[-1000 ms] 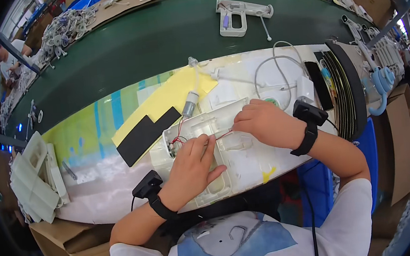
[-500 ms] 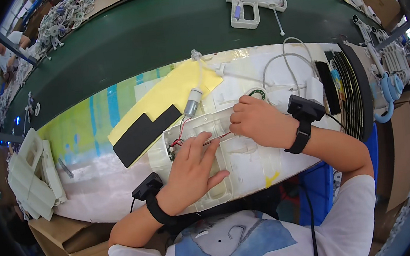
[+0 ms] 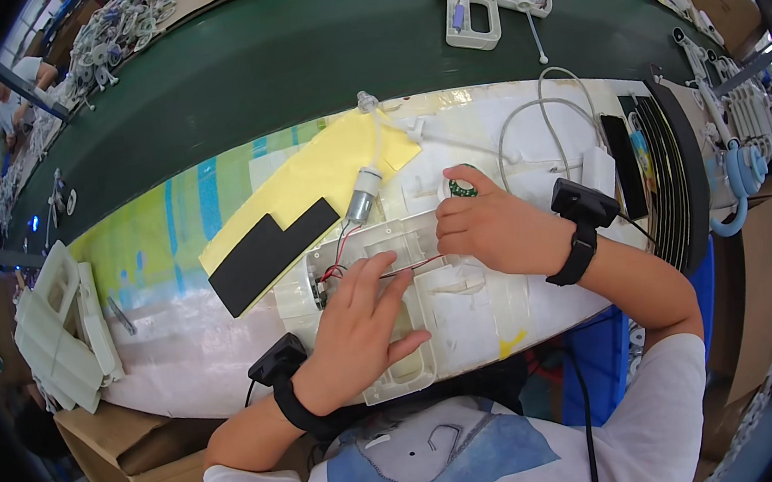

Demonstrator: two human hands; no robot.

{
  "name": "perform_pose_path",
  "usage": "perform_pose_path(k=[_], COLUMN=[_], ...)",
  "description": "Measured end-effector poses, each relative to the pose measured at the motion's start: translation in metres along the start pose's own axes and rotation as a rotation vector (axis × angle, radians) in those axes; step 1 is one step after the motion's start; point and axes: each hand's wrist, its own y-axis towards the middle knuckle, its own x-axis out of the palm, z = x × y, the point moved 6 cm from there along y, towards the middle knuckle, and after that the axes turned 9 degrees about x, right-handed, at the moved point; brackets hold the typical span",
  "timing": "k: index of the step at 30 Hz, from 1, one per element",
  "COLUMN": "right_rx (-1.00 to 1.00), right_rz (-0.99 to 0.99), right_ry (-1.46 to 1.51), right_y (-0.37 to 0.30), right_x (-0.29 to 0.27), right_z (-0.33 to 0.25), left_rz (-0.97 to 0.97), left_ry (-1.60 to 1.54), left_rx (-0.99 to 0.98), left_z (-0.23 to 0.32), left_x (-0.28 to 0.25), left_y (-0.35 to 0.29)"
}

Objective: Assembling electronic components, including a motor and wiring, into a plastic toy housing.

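A white pistol-grip housing half point(image 3: 408, 231) lies open-side up before me, with red and black wires point(image 3: 333, 272) inside its left end. Across it rests my left hand point(image 3: 357, 323), fingers and thumb spread over the wires and grip. My right hand point(image 3: 501, 230) is at the housing's right end, its lower fingers curled and its index finger bent over a round green circuit board point(image 3: 463, 189) in a white ring. A red wire runs to its curled fingers; the thumb is hidden. Wired to the housing, a small silver motor point(image 3: 363, 197) with a clear tube lies just beyond.
A black foam strip point(image 3: 267, 262) lies on a yellow sheet point(image 3: 306, 179). White plastic shells point(image 3: 65, 337) are stacked at left. A grey cable point(image 3: 522, 107) and black strips point(image 3: 667, 167) occupy the right. Behind, another housing point(image 3: 484, 8) lies on the green belt point(image 3: 249, 77).
My right index finger has lifted over the green board, which has shifted left and slightly nearer. My left hand stays nearly still. The housing on the belt has moved slightly right.
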Motion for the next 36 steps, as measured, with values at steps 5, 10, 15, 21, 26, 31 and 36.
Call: perform_pose_path(k=[5, 10, 15, 21, 26, 31, 36], right_rx=[0.003, 0.044, 0.037, -0.015, -0.019, -0.004, 0.089], right_rz=[0.155, 0.114, 0.163, 0.173, 0.165, 0.177, 0.078], right_ry=[0.040, -0.265, -0.088, -0.078, -0.135, -0.251, -0.354], right_y=[-0.006, -0.012, -0.007, -0.009, -0.008, -0.001, -0.010], right_x=[-0.005, -0.006, -0.008, 0.001, 0.003, 0.004, -0.010], right_z=[0.002, -0.015, -0.003, -0.006, -0.008, -0.014, -0.014], left_rz=[0.041, 0.062, 0.052, 0.025, -0.012, -0.029, -0.012], left_ry=[-0.032, -0.028, -0.075, -0.038, -0.093, -0.113, -0.074], left_rx=[-0.041, -0.038, -0.055, 0.016, -0.046, -0.067, -0.001], left_z=[-0.002, -0.004, -0.004, 0.000, 0.000, -0.005, 0.001], left_x=[0.002, -0.002, -0.002, 0.002, -0.001, -0.006, -0.002], left_y=[-0.003, -0.002, -0.001, -0.003, 0.001, 0.004, 0.021])
